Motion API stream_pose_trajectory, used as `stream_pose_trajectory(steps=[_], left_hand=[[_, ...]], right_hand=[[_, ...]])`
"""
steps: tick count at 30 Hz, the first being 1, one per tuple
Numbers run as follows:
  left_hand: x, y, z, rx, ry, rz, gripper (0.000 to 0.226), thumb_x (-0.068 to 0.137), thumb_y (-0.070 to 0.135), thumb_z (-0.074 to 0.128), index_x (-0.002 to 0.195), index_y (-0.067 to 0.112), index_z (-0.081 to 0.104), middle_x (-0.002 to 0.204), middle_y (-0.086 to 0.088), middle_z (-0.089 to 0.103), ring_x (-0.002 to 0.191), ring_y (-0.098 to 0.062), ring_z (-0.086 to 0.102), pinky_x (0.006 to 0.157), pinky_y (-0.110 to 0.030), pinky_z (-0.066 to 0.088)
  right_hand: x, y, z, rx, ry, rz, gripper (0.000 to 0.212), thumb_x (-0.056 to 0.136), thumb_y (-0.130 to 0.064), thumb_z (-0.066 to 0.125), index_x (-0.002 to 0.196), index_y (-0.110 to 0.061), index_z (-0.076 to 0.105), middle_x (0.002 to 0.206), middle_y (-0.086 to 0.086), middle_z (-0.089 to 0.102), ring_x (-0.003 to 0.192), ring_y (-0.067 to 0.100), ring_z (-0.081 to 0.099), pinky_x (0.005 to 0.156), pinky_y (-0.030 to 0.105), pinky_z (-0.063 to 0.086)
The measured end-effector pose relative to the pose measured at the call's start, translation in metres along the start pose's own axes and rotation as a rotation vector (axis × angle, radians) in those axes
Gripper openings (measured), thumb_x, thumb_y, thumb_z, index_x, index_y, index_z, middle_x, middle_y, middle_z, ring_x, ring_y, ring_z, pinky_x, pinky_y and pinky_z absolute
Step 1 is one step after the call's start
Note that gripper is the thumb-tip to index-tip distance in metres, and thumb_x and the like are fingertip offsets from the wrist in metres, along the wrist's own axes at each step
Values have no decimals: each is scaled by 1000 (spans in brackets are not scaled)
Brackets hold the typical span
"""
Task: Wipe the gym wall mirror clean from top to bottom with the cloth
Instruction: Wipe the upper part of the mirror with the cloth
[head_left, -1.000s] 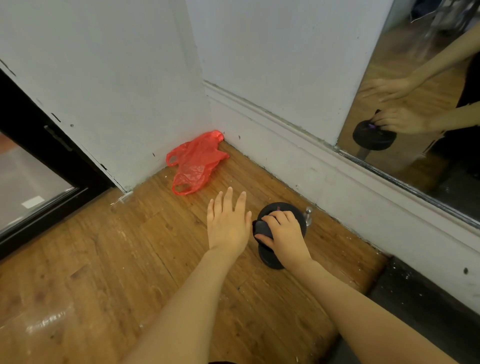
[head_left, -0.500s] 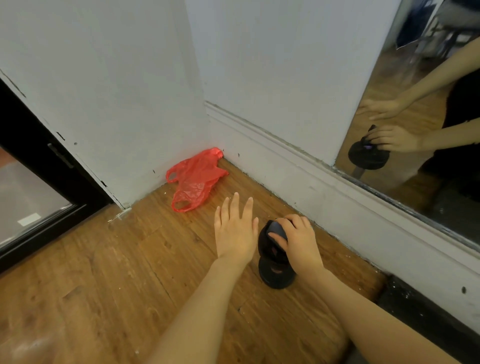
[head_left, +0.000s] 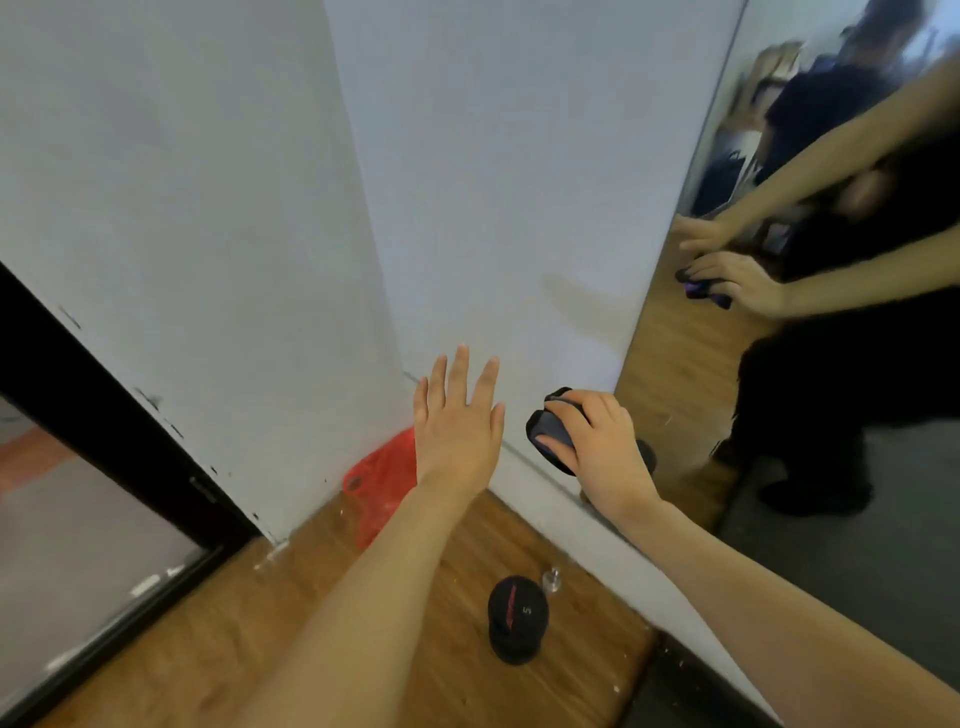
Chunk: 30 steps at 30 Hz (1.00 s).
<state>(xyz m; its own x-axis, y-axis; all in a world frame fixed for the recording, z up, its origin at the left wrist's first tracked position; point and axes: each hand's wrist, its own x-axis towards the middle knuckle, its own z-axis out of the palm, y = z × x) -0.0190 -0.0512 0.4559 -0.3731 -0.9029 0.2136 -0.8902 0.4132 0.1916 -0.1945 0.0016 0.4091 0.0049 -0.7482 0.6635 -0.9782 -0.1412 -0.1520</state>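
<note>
Mirror (head_left: 810, 395) filled the right wall, reflection blurred. White walls (head_left: 493, 182), wood floor (head_left: 218, 649), dumbbell (head_left: 517, 621) below. I had my right hand (head_left: 597, 447) gripping the dark cloth (head_left: 550, 434) near the mirror's edge, left hand (head_left: 457, 421) spread flat, half-hiding a red bag (head_left: 379, 480).

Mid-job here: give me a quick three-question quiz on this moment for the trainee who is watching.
1. True or false: the right hand grips the dark folded cloth.
2. Which lies on the wooden floor nearest the corner? A) crumpled red plastic bag B) black round dumbbell C) small clear glass piece
3. Fill in: the left hand has its fingers ____ and holds nothing.

Key: 1 true; 2 A; 3 straight. Wiping of the wall mirror has not yet begun.
</note>
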Motion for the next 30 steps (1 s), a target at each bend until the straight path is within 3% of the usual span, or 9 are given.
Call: stream_pose_trajectory(steps=[3, 7, 14, 19, 30], left_hand=[[25, 23, -106, -7, 70, 23, 56, 108, 41, 20, 159, 32, 0, 167, -4, -11, 154, -25, -10, 121, -40, -7], [54, 55, -234, -26, 181, 73, 56, 108, 40, 24, 160, 30, 4, 167, -5, -8, 154, -27, -7, 121, -41, -5], [97, 105, -396, -42, 313, 183, 57, 108, 41, 22, 159, 31, -2, 167, -5, -13, 153, -28, -11, 122, -41, -6], [110, 137, -466, -40, 379, 258, 59, 107, 43, 21, 159, 29, -4, 167, -5, -12, 153, -27, -11, 122, -40, -5], [140, 203, -535, -130, 493, 404, 59, 107, 42, 21, 159, 26, -2, 167, -4, -9, 154, -26, -10, 122, -39, -4]], right_hand=[[82, -12, -88, -10, 59, -21, 44, 74, -19, 89, 109, -2, 71, 107, 13, 67, 102, 31, 58, 83, 44, 52], [177, -22, -197, -66, 141, -72, 44, 75, -20, 88, 112, -3, 69, 110, 14, 66, 104, 29, 54, 79, 47, 54], [300, -33, -349, -251, 326, -132, 49, 65, -20, 93, 105, -1, 72, 104, 17, 69, 102, 27, 51, 74, 42, 56], [341, -40, -427, -377, 393, -146, 48, 69, -19, 91, 107, 1, 71, 106, 19, 68, 96, 39, 66, 74, 45, 55], [355, -6, -518, -584, 435, -158, 46, 75, -22, 86, 111, 0, 69, 110, 18, 66, 99, 40, 64, 75, 47, 55]])
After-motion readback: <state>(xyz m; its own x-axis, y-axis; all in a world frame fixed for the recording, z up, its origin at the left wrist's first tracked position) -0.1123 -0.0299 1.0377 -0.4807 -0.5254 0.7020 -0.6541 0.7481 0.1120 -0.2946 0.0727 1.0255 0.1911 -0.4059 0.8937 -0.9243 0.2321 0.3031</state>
